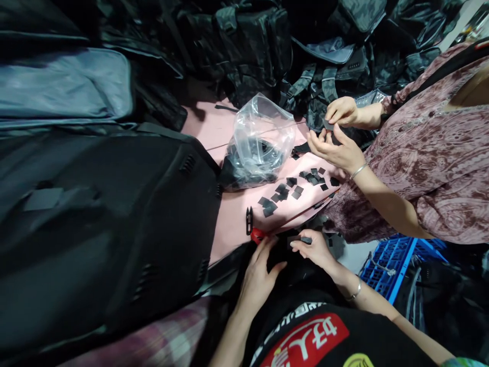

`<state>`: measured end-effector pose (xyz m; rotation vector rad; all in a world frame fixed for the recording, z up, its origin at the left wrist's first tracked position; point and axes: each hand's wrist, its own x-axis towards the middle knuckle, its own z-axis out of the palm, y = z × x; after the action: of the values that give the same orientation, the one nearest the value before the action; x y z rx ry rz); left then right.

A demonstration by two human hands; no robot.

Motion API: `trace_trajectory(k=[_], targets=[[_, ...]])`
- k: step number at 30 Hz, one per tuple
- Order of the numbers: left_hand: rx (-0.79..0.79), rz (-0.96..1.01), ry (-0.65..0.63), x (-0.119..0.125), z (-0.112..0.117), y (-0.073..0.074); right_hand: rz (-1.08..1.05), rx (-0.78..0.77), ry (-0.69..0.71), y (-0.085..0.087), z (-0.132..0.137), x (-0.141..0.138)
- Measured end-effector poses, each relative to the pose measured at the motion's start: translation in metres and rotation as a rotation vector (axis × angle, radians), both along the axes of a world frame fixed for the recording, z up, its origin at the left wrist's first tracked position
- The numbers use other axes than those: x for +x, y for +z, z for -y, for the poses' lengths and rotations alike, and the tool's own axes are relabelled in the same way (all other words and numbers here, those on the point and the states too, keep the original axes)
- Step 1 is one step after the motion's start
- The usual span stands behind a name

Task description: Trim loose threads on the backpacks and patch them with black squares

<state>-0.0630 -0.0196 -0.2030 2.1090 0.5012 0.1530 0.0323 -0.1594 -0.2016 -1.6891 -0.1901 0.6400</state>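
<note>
Where our shirt (382, 349) shows a red patch (301, 344) with white signs we cannot read, our left hand (260, 275) lies with loose fingers and our right hand (315, 250) pinches a black piece (303, 238) at the edge of the pink table (237, 224); black bags (244, 41) pile behind.

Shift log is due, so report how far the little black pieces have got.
Looks done: loose black squares lie spread on the pink table. In hand: the right hand pinches one black piece; the left hand lies open by the red-handled snips; a co-worker's hands work another. Probably left: the plastic bag holds a dark heap.
</note>
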Motion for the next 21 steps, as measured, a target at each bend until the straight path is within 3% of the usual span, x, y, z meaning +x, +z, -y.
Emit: trace_trajectory(k=[5,8,13,16,18,21], targets=[[-0.393,0.057,0.176,0.000,0.012,0.000,-0.015,0.000,0.117,-0.002,0.000,-0.004],[-0.529,0.109,0.193,0.007,0.021,0.004,-0.002,-0.022,0.204,-0.005,0.001,-0.006],[-0.714,0.083,0.352,0.012,0.016,-0.013,-0.072,-0.014,0.095,-0.006,0.003,-0.004],[-0.615,-0.025,0.310,0.000,-0.006,-0.034,-0.205,0.091,0.030,-0.005,0.007,-0.001],[-0.316,-0.138,0.274,-0.016,-0.028,-0.048,-0.256,0.138,0.026,-0.007,0.009,0.001],[-0.022,-0.178,0.429,-0.046,-0.058,-0.064,-0.269,0.154,-0.002,-0.016,0.007,0.002]])
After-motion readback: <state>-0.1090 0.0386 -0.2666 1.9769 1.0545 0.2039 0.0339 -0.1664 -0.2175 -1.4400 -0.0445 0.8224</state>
